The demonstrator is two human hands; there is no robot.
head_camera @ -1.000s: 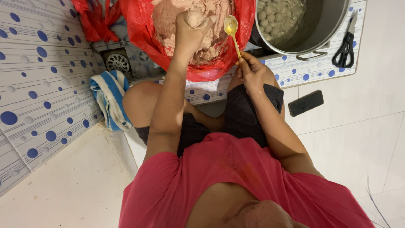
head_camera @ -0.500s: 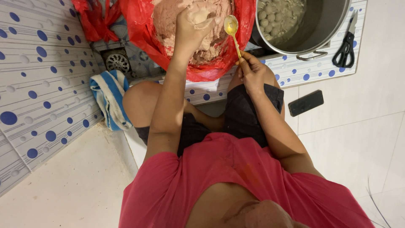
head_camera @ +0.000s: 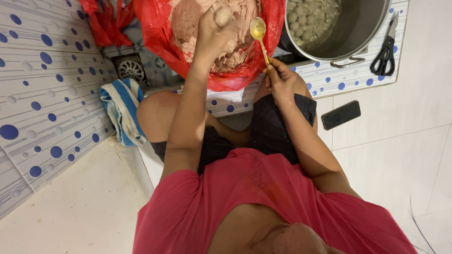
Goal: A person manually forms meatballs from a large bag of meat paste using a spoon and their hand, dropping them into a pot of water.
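Your hands are apart: L hand [head_camera: 219,28] squeezes a paste ball [head_camera: 222,16] over the red bag [head_camera: 268,51]; R hand [head_camera: 282,82] grips the spoon [head_camera: 260,37], handle running back to you, bowl just right of the ball, pot [head_camera: 348,28] further right

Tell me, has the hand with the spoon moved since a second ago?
No. The right hand and its gold spoon sit in the same spot beside the metal pot, spoon bowl just left of the pot rim as before.
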